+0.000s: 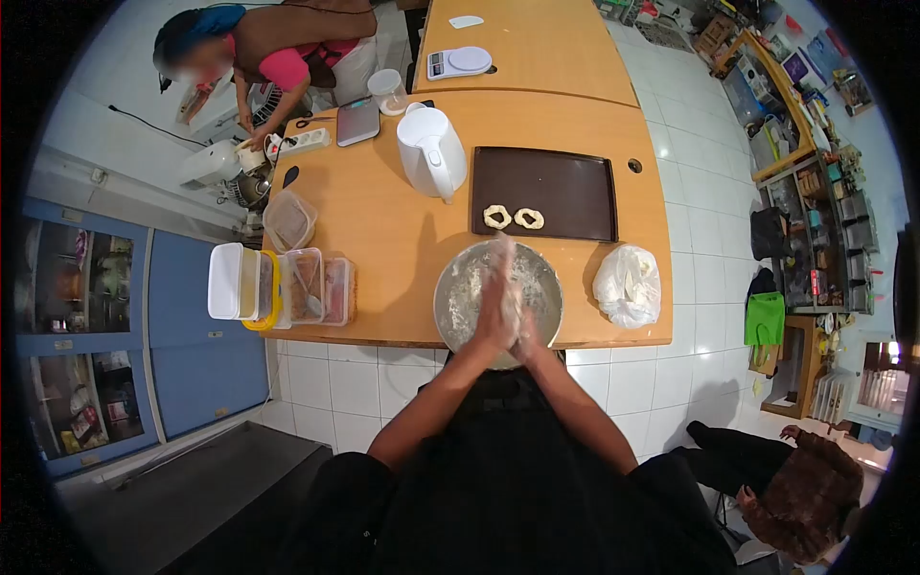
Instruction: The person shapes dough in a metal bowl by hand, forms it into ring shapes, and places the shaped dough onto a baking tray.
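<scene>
My left hand [494, 305] and my right hand [523, 335] are pressed palm to palm above a metal bowl [554, 287], fingers stretched out and pointing forward. Pale flour or dough coats both. Whether anything lies between the palms is hidden. Inside the bowl, white floury bits cling to the bottom and wall. Just beyond it lies a dark baking tray [546, 182], bearing a left dough ring [496, 218] and a right dough ring [529, 219] near its front edge. Right of the bowl is a white plastic bag [628, 287] with pale contents.
A white kettle [431, 153] stands left of the tray. Plastic containers [305, 287] crowd the left table edge. Farther back are a grey scale [358, 124], a white scale [460, 63] and a power strip [305, 142]. One person [297, 48] works at a mixer [213, 165]; another [805, 489] is at lower right.
</scene>
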Tool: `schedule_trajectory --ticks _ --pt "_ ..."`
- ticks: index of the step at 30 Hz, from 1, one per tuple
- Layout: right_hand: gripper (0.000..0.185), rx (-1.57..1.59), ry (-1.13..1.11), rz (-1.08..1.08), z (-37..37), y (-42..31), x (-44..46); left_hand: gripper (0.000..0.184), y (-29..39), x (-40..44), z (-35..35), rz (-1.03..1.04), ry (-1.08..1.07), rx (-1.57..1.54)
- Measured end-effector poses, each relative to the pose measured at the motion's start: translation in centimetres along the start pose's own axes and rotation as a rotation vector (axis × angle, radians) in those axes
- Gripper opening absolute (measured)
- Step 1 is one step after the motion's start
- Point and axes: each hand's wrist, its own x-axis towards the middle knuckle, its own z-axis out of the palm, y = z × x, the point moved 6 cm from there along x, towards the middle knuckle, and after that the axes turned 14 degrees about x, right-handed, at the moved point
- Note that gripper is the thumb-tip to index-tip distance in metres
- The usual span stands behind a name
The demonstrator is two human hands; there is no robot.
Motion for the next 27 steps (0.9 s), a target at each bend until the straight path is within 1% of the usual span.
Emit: schedule_trajectory --ticks 1,2,3,5,6,9,11,13,14,15,16,17,18,20,21,22,25,27 --pt "0.067 0.012 0.018 0.011 -0.1 0.5 -0.3 0.065 0.0 1.0 -0.6 -0.056 0.034 0.017" --pt "0.072 0.08 -0.083 0.088 -0.6 0.9 0.7 0.065 -0.1 0.6 -0.3 -0.047 0.025 -0.011" --pt "0.072 0.058 -0.089 0.052 -1.2 0.0 1.4 0.064 -0.2 0.3 -0.1 -0.038 0.016 -0.039" --pt "0.073 0.015 -0.108 -0.027 -1.9 -2.0 2.5 0.063 -0.3 -1.8 2.0 0.13 -0.076 -0.186" --pt "0.072 -0.012 -0.122 -0.087 -1.1 -2.6 2.1 0.063 0.2 -2.6 2.0 0.17 -0.143 -0.017" --pt "0.072 -0.058 -0.032 0.089 -1.7 0.3 1.1 0.064 -1.7 0.0 0.4 -0.017 -0.046 0.038" --pt "0.075 -0.004 -0.105 0.003 -0.4 -0.4 1.0 0.065 -2.5 1.3 -0.2 -0.148 0.027 0.065" --pt "0.076 0.035 -0.163 -0.103 0.5 -2.1 2.3 0.069 -3.5 -1.1 2.4 -0.211 -0.129 -0.247" --pt "0.076 -0.106 -0.122 -0.21 0.8 -3.3 2.2 0.071 -3.1 -1.8 2.5 -0.107 -0.107 -0.254" --pt "0.076 -0.12 -0.101 -0.162 0.4 -2.9 2.3 0.071 -2.2 -2.1 2.5 -0.045 -0.105 -0.238" --pt "0.075 -0.135 -0.079 -0.108 -0.2 -2.2 2.0 0.071 -2.0 -2.0 2.3 -0.031 -0.099 -0.225" --pt "0.075 -0.152 -0.058 -0.051 -0.7 -1.3 1.5 0.071 -2.4 -1.4 2.1 -0.067 -0.081 -0.217" --pt "0.07 -0.028 0.011 0.053 -0.3 -0.3 0.5 0.071 -3.4 -0.5 2.0 -0.126 -0.054 -0.216" --pt "0.068 0.196 -0.089 0.107 0.3 0.5 0.5 0.071 -5.9 0.9 1.7 -0.239 -0.027 -0.253" --pt "0.067 0.312 -0.133 0.135 0.4 1.0 0.4 0.071 -6.8 0.9 1.9 -0.278 -0.048 -0.318" --pt "0.062 0.326 -0.16 0.108 0.3 0.7 0.8 0.071 -7.5 0.7 2.2 -0.308 -0.08 -0.398" --pt "0.061 0.451 -0.204 0.165 0.4 -0.1 0.7 0.072 -8.0 -0.4 2.9 -0.358 -0.158 -0.566" --pt "0.063 0.345 -0.154 0.105 0.3 0.2 0.5 0.072 -8.1 -0.7 3.1 -0.365 -0.167 -0.596"
